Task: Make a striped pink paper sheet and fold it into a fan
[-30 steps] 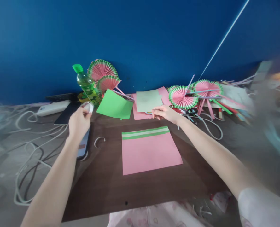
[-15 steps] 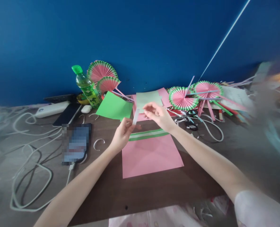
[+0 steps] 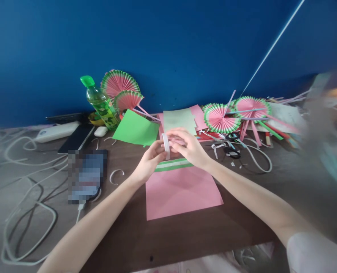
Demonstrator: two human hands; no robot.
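Across the dark, smooth tabletop (image 3: 123, 242): flat matte pink sheet (image 3: 182, 193), green-white band on far edge, partly blocked by the hands. Flat green sheet (image 3: 136, 129) farther back, left; glossy plastic bottle (image 3: 101, 108) beside it. Pleated round paper fan (image 3: 222, 118) back right. Left hand (image 3: 150, 159) bent in, pinching white ring (image 3: 166, 146); right hand (image 3: 192, 151) half-curled against it, can't tell if gripping. Ring's thin, roughly upright, edge-on, between both hands.

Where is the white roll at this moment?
In the head view, the white roll is near the centre, held by the left hand beside the right hand, pictured just above the striped edge of the pink sheet.
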